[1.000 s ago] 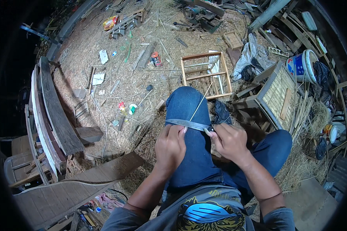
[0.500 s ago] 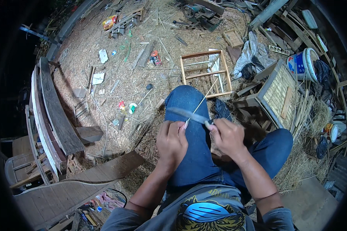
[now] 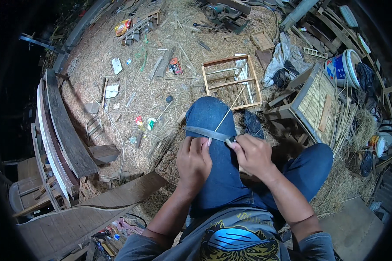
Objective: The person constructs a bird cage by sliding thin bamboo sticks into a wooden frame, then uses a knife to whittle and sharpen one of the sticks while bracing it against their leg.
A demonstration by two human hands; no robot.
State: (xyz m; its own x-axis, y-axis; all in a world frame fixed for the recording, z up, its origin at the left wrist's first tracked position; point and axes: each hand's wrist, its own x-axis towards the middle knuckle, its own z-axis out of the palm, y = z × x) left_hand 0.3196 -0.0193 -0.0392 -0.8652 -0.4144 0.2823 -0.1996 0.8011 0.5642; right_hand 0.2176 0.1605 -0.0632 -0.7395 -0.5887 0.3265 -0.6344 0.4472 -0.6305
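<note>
Thin bamboo sliver [image 3: 225,116] lies across my raised left knee [image 3: 209,114], far end angling up-right over the wooden frame [image 3: 231,80] on the ground. Knife blade [image 3: 204,132] sits flat across the thigh, edge crossing the sliver near its lower end.

R hand [image 3: 252,153] is closed round the knife handle, thumb fwd near the blade base. L hand [image 3: 194,158] rests on the thigh w/ fingers curled, fingertips [image 3: 209,141] pressing at the blade/sliver crossing; can't tell if they pinch the sliver's end or just pin it down.

To do this well, I judge: keep the blade steady & low-angled, let the knee act as the anvil, draw the sliver against the edge w/ even pull so it thins evenly and doesn't snap. Keep L fingertips behind the edge, not under it. Light pressure; denim is the only guard.

Around: straw-covered ground, tape rolls [image 3: 150,123] left of knee, slatted crate [image 3: 315,102] to the right, white-blue bucket [image 3: 342,67] beyond, planks [image 3: 67,130] far left.
</note>
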